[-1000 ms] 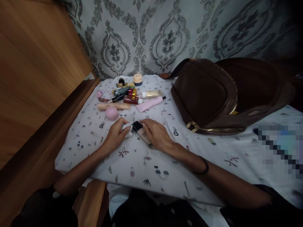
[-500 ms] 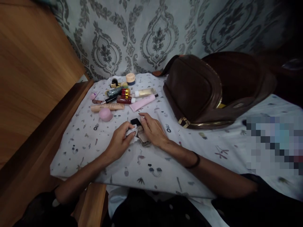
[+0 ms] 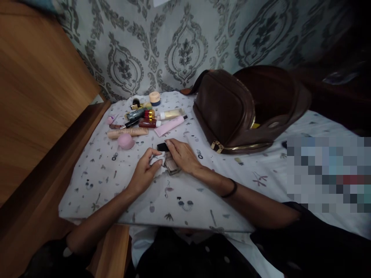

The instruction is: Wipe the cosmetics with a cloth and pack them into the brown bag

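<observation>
At left, a peach tube point(image 3: 127, 133) lies unheld. Our left hand point(image 3: 145, 169) pinches a white tissue point(image 3: 157, 158) at the left side of the capped bottle point(image 3: 171, 165) — we look partway through wiping it, unfinished. Our right hand point(image 3: 184, 157) curls around the bottle; a brown bag point(image 3: 224, 112) stands open.

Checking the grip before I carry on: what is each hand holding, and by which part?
The right hand holds a bottle by one side, near its black cap. The left hand pinches a crumpled white tissue; which part is unclear.
</observation>
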